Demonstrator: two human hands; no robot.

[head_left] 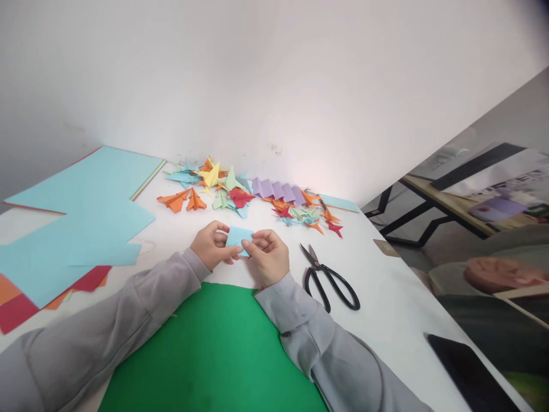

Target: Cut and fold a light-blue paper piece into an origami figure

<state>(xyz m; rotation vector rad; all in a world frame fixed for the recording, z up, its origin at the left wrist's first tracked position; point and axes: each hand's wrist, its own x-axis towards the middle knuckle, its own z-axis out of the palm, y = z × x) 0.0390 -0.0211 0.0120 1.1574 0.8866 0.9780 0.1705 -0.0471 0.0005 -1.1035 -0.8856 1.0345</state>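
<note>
A small light-blue folded paper (238, 235) is held up over the white table, just beyond the green sheet (210, 343). My left hand (213, 246) pinches its left side, thumb near the lower edge. My right hand (270, 254) grips its right side between thumb and fingers. A fold line crosses the paper's lower part; the fingers hide some of its edges. To the right of my right hand lie black-handled scissors (318, 269), blades slightly apart.
Folded paper figures (211, 175) in several colours and a purple pleated paper (278, 190) lie along the wall. Light-blue sheets (90, 217) cover the table's left. A black phone-like slab (472, 372) lies near the right edge. Another person's hand (501, 273) shows beyond.
</note>
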